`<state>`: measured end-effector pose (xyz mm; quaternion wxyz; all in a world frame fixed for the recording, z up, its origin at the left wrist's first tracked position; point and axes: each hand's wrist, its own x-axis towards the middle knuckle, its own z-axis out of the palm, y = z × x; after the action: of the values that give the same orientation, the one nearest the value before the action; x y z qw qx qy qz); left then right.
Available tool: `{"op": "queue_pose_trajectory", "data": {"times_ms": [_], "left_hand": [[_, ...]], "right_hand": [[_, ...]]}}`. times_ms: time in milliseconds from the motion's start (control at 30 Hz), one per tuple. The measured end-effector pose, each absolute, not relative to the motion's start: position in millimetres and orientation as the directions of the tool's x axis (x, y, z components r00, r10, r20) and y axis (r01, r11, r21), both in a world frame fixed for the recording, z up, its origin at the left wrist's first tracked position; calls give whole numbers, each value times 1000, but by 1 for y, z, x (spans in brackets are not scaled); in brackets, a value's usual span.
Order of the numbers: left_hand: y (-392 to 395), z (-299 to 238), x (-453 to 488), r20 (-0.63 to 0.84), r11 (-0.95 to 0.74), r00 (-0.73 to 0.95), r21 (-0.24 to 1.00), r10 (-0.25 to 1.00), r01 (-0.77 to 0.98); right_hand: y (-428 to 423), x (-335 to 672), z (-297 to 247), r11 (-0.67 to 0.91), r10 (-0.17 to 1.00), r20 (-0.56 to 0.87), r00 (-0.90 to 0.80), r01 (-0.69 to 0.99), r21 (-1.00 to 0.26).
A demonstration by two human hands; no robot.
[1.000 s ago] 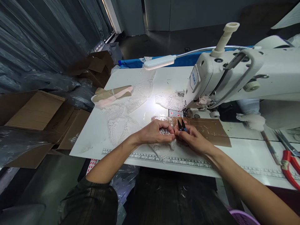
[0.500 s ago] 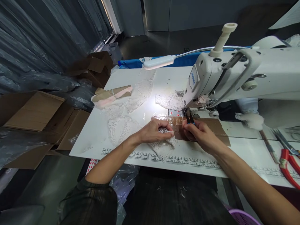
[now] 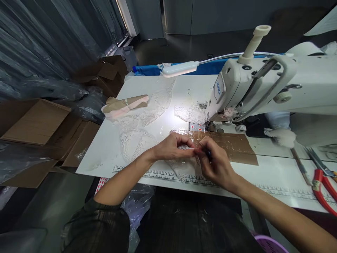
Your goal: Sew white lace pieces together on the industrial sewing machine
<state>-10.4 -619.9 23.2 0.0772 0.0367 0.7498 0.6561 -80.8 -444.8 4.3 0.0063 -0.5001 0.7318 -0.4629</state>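
While the left hand [image 3: 172, 147] is pinching lace [image 3: 181, 169] trailing below its fingers, seemingly light, soft and best held by the edge, the right hand [image 3: 217, 163] is meeting them, curled round a half-hidden tool [image 3: 209, 154].

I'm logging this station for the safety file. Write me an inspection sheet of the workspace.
Surface: white table, ruler markings along the near edge.
Job's things: lace piece under the hands; sewing machine at right.
Clutter: red-handled scissors, rolled bundle.
Hands: left hand pinches the lace piece; right hand meets it at the fingertips, a dark item mostly hidden in its grip.
Cables: nothing seen; lamp has a flexible metal neck.
Surroundings: open cardboard boxes left of the table.
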Motion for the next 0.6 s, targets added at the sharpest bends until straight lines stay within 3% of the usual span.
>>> {"op": "queue_pose_trajectory", "data": {"times_ms": [100, 167, 267, 400, 500, 600], "left_hand": [[-621, 27, -8, -42, -6, -969, 999, 244, -45], [-622, 28, -7, -63, -22, -970, 997, 236, -70], [-623, 26, -8, -103, 18, -981, 995, 164, -101], [-622, 21, -11, -128, 119, -986, 986, 110, -115], [-620, 19, -12, -111, 184, -991, 978, 80, -95], [-619, 18, -12, -98, 243, -993, 967, 60, -81]], "right_hand": [[-440, -93, -1, 104, -696, 669, -261, -958, -266], [-435, -103, -8, 185, -678, 684, -269, -963, -195], [-425, -109, -16, 277, -689, 576, -440, -894, -352], [-417, -106, -12, 287, -755, 268, -599, -669, -686], [-419, -105, -4, 258, -783, 45, -620, -390, -884], [-424, -104, 1, 186, -821, -56, -568, -175, -967]]}}
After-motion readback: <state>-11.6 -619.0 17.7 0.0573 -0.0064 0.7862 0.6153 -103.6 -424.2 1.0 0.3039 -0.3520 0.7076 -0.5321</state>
